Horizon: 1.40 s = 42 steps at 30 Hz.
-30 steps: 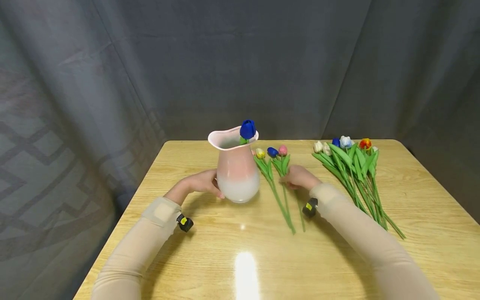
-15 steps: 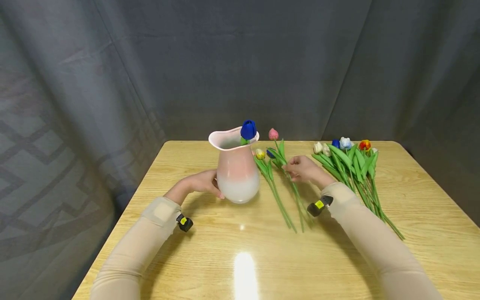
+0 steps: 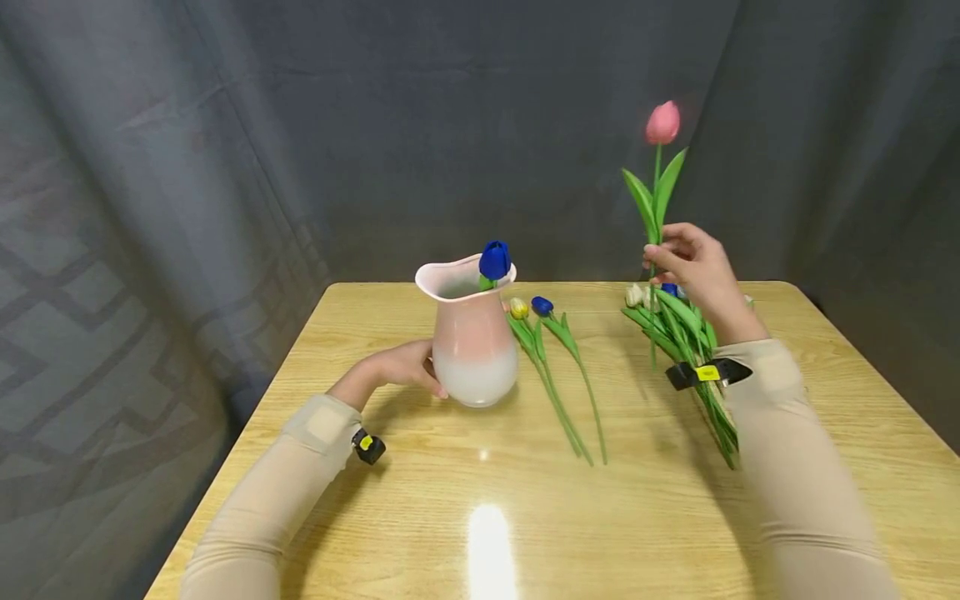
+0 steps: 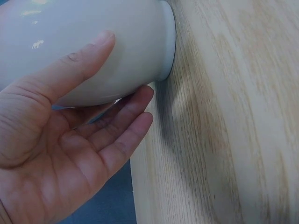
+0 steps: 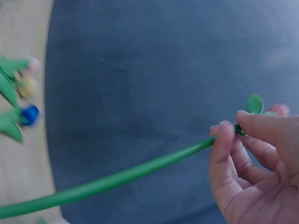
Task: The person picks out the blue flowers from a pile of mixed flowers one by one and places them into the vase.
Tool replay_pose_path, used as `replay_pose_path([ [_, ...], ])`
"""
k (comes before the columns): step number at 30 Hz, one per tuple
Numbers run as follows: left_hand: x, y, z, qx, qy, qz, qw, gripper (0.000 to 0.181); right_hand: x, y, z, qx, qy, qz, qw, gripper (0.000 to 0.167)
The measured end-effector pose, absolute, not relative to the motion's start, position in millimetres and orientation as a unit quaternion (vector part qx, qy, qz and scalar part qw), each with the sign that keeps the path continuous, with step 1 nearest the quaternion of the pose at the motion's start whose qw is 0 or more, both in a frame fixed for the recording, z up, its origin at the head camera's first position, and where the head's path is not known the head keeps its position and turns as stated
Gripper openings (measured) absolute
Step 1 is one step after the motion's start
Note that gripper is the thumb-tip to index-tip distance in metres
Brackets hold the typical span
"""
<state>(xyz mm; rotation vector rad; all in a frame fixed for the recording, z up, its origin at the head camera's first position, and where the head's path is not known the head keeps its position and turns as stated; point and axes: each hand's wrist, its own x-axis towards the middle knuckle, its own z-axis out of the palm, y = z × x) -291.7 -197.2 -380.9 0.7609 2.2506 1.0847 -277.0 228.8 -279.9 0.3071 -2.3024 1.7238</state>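
A pink tulip with green leaves and a slender green stem (image 3: 662, 200) is held almost upright, clear of the pale wood-grained counter (image 3: 375, 500); in the head view it is seen above the far edge, toward the far right corner. Its stem is pinched by the right hand (image 3: 699, 268), the fingers closed up against the thumb. A glossy pink-and-white vase with a flared, wavy rim (image 3: 476, 346) is stood upright left of the counter's middle. Its lower wall is held by the left hand (image 3: 405, 365), the thumb and fingers parted to its width and gently curved about it. One deep blue tulip (image 3: 495, 261) is contained in the vase. Beside it, a yellow tulip (image 3: 519, 309) and a second blue tulip (image 3: 566, 335) are laid with blooms toward the far edge. A mixed tulip bunch (image 3: 681, 329), partly hidden by the right arm, is laid nearer the right edge.
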Motion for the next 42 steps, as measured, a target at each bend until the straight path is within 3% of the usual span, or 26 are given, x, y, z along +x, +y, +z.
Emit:
replay_pose_path([
  [8, -291.8, -199.2, -380.1, 0.283, 0.833, 0.397, 0.260, 0.077, -262.2, 276.3, -256.9, 0.011, -0.846, 0.496, 0.195, 0.020],
  [16, -291.7, -200.8, -380.0, 0.285, 0.832, 0.399, 0.260, 0.077, -257.9, 308.3, -264.1, -0.082, -0.914, 0.386, 0.094, 0.051],
  [32, -291.2, -199.7, -379.5, 0.287, 0.832, 0.399, 0.258, 0.076, -277.8, 332.2, -320.8, -0.111, -0.906, 0.407, -0.016, 0.025],
  [42, -292.7, -199.8, -380.2, 0.289, 0.830, 0.400, 0.258, 0.075, -282.4, 337.0, -342.7, -0.115, -0.920, 0.365, -0.083, 0.025],
])
